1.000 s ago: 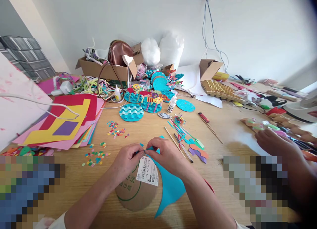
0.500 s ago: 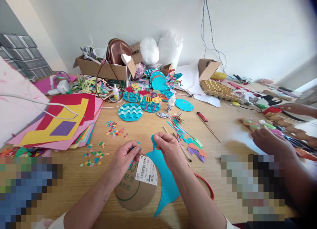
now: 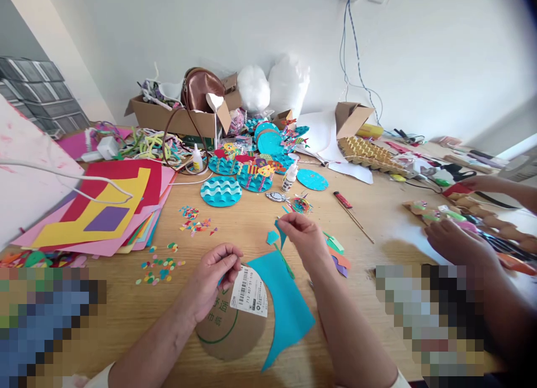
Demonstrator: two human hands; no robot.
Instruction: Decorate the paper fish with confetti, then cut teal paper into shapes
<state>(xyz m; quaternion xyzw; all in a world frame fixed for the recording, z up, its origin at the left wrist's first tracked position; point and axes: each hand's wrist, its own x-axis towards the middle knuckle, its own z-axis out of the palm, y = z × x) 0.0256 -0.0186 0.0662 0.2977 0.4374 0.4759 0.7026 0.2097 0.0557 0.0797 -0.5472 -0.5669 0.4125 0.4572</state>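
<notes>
My left hand [image 3: 213, 276] hovers at the upper edge of a round cardboard disc [image 3: 226, 335] that bears a white barcode label [image 3: 249, 290]. Its fingers are curled shut, and a sliver of blue paper shows between them. My right hand [image 3: 306, 239] is raised a little further back and pinches a small blue paper scrap [image 3: 281, 232]. A second small blue piece [image 3: 272, 237] is just left of it. A curved blue paper sheet [image 3: 287, 309] lies partly over the disc, below both hands.
A stack of coloured paper [image 3: 104, 209] lies left, with confetti bits [image 3: 161, 262] near it. Blue wave discs [image 3: 221, 190], a glue bottle [image 3: 289, 178] and thin sticks [image 3: 356, 220] sit behind. Another person's hand [image 3: 457, 242] works at the right.
My right hand has moved up and away from my left hand with a small blue scrap. The blue sheet has left the fingers and now lies flat on the disc.
</notes>
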